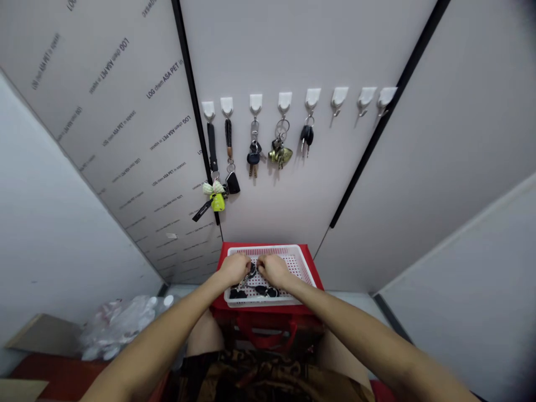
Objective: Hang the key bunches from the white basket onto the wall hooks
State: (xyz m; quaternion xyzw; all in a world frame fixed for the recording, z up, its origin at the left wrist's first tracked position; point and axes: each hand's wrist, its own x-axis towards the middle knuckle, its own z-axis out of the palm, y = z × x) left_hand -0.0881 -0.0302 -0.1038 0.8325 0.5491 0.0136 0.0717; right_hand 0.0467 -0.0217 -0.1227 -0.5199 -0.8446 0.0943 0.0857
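White plastic, dark metal, close handwork

A black-and-silver bunch of keys (pixel 250 273) sits between the left hand (pixel 235 268) and the right hand (pixel 273 270), over a shallow white perforated plastic basket (pixel 268 302); the left fingers look pinched on the bunch, while the right fingers curl close beside it, and whether they grip it I cannot tell; handling it well likely means steadying the bunch with one hand, working with the other's fingertips, and keeping clear of the black key sets (pixel 268 291) lying nearer the front rim, which could snag; the basket rests on a red, fabric-looking bag (pixel 316 273), perhaps yielding, so a light touch should suit; beyond rises a pale grey panelled wall (pixel 272 212), bearing a row of white-backed metal hooks (pixel 255 102), five hung with keys (pixel 253 158); crumpled clear plastic bags (pixel 119 326) lie at the left.
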